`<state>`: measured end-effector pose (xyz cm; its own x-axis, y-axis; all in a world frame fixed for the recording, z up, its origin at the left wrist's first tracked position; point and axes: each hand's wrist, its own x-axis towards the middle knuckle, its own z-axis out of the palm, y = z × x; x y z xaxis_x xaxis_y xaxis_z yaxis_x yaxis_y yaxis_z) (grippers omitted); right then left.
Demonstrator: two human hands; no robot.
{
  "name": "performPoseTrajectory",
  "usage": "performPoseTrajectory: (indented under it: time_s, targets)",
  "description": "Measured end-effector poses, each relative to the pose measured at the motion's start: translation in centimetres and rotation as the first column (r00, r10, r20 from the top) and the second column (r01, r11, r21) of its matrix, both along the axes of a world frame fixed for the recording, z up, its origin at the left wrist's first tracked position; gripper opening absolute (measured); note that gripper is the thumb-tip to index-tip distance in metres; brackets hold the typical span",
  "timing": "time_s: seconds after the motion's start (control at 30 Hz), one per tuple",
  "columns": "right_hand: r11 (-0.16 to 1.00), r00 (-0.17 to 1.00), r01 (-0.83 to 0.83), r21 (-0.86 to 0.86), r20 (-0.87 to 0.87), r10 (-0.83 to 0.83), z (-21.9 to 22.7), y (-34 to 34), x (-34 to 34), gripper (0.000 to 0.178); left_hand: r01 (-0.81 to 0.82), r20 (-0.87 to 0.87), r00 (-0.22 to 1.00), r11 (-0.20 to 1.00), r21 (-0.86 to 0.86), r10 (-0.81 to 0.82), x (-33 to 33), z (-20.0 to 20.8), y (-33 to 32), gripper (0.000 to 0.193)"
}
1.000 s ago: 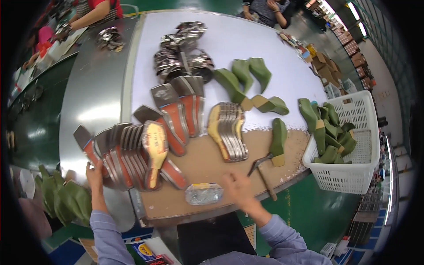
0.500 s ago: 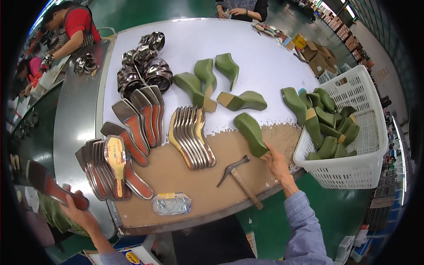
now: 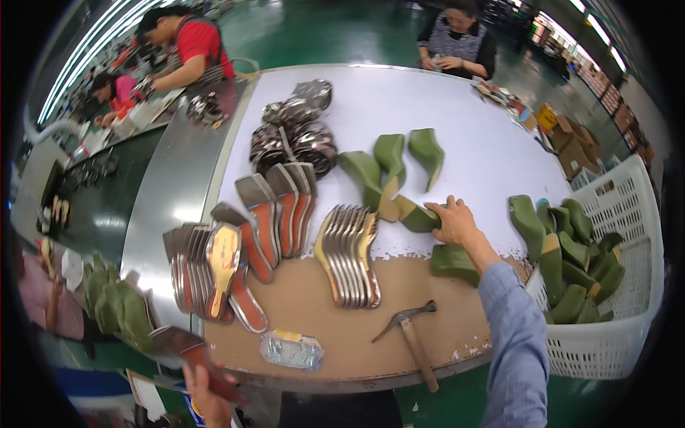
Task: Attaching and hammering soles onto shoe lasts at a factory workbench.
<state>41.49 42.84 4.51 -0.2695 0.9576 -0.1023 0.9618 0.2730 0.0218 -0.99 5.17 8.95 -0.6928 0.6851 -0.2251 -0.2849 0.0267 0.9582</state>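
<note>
Low at the left edge of the table, my left hand point(image 3: 207, 394) is closed round a curved insole point(image 3: 187, 349), dark at one end and reddish-brown at the other, blurred by motion. Over on the right half of the table, my right hand point(image 3: 457, 221) reaches across with its fingers on a green shoe last point(image 3: 419, 217) lying on its side. Its grip there is partly hidden. Below my right wrist lies another green last point(image 3: 454, 261). Several more green lasts point(image 3: 389, 158) lie farther back. Mid-table stands a row of silver-edged insoles point(image 3: 345, 257).
More insoles point(image 3: 191, 267) are stacked at left, behind which sit shiny metallic bundles point(image 3: 314, 146). A hammer point(image 3: 414, 342) and a clear plastic packet point(image 3: 291, 349) lie near the front edge. A white basket point(image 3: 606, 357) of lasts stands at right. Co-workers point(image 3: 196, 50) work beyond the table.
My right hand has moved from the near green last to one farther back. My left hand has brought the insole rightward and lower. The whole view has shifted.
</note>
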Motion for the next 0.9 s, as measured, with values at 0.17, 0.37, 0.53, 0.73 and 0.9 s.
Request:
performPoseTrajectory:
  time_s: [0.17,0.37,0.53,0.73,0.9]
  targets:
    - [0.974,0.947,-0.171,-0.147,-0.297,0.122,-1.9,-1.6,-0.9,0.056,0.207,0.271,0.935,0.973,0.102,-0.227,6.4,-1.5,3.7,0.036]
    - [0.965,0.944,-0.010,0.264,-0.317,0.096,-2.1,-4.1,3.1,0.074,0.463,0.133,0.838,0.819,0.338,-0.529,10.6,-3.9,4.3,0.051]
    - [0.991,0.296,-0.028,0.131,-0.946,0.133,6.7,-15.3,-3.5,0.072,0.478,0.001,0.847,0.762,0.437,-0.532,13.1,-5.5,2.8,0.071]
    - [0.759,0.473,-0.571,0.312,-0.631,0.615,7.8,-37.2,-20.5,0.045,0.060,0.546,0.776,0.899,0.435,-0.316,11.2,-7.2,-4.4,0.063]
    - [0.733,-0.073,-0.631,-0.254,-0.921,-0.382,-2.3,-43.7,-19.0,0.069,0.119,0.561,0.635,0.785,0.608,-0.531,9.1,-5.3,-8.5,0.061]
